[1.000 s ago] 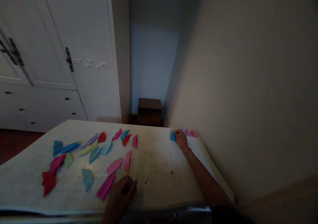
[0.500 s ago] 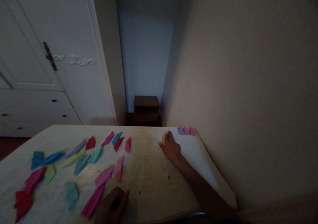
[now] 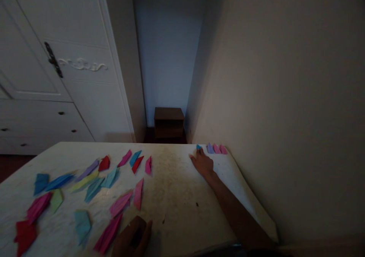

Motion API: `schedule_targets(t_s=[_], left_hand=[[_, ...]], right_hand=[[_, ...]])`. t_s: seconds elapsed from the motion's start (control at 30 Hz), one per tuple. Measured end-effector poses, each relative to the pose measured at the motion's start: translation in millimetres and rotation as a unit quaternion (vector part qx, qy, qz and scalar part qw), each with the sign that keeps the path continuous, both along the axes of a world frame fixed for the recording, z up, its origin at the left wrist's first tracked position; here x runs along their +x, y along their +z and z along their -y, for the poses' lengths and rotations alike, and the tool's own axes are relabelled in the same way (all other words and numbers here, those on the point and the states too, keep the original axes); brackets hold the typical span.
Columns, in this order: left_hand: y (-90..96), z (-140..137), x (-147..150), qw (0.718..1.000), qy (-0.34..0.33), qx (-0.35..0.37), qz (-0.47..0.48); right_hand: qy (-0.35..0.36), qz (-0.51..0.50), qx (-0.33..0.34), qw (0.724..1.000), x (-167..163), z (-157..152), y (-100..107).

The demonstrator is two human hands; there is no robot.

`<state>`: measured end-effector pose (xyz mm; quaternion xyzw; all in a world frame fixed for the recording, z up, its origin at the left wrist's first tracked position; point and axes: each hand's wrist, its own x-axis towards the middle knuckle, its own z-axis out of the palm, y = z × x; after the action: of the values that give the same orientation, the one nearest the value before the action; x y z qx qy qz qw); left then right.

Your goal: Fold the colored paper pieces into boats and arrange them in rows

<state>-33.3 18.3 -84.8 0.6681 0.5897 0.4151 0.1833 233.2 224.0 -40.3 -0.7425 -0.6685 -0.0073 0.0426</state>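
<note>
At the far edge of the table, my right hand (image 3: 203, 162) is stretched out with its fingertips on a small blue folded paper piece (image 3: 199, 147), which is partly hidden by the fingers. Just right of it stands a short row of folded pieces: a lavender one (image 3: 210, 148) and two pink ones, the nearer of them (image 3: 216, 149) beside the lavender. My left hand (image 3: 132, 237) rests at the near edge with its fingers curled in and nothing visible in them. Beside it lies a magenta folded paper (image 3: 108, 234), with a pink one (image 3: 138, 194) farther off.
Several more folded papers cover the left of the white table (image 3: 173, 207), among them a red one (image 3: 25, 236) and a teal one (image 3: 82, 224). A wall (image 3: 285, 116) borders the right side. Beyond stand a white wardrobe (image 3: 85, 97) and a small brown cabinet (image 3: 169, 113).
My right hand has moved slightly farther out and right, taking the blue folded paper to the far edge near the row. My left hand stays almost in place; the view has shifted slightly.
</note>
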Motion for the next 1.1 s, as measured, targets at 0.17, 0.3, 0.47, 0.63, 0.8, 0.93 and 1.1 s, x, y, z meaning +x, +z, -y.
schedule_targets(t_s=[0.17, 0.3, 0.47, 0.63, 0.8, 0.93, 1.1], left_hand=[[0.9, -2, 4, 0.999, 0.011, 0.042, -0.016], [-2.8, -2, 3, 0.998, 0.022, 0.049, -0.025], [2.9, -2, 3, 0.999, 0.013, 0.036, -0.038], [9.0, -1, 4, 0.998, 0.012, 0.038, -0.04], [3.8, -1, 1, 0.998, 0.01, 0.019, -0.052], [1.7, 0, 0, 0.999, 0.005, 0.006, -0.047], [6.6, 1, 5, 0.999, 0.023, 0.019, -0.042]], right_hand=[[-0.026, 0.004, 0.005, 1.0, 0, -10, -5], [-0.035, 0.001, 0.014, 0.999, 1, -14, -4], [-0.029, -0.01, 0.002, 1.0, 10, -18, -3], [-0.031, -0.012, -0.005, 0.999, 14, -18, -1], [-0.025, -0.017, -0.009, 1.0, 14, -14, 1], [-0.019, -0.02, 0.0, 1.0, 16, -13, 0], [-0.013, -0.013, -0.002, 1.0, 18, -13, -3]])
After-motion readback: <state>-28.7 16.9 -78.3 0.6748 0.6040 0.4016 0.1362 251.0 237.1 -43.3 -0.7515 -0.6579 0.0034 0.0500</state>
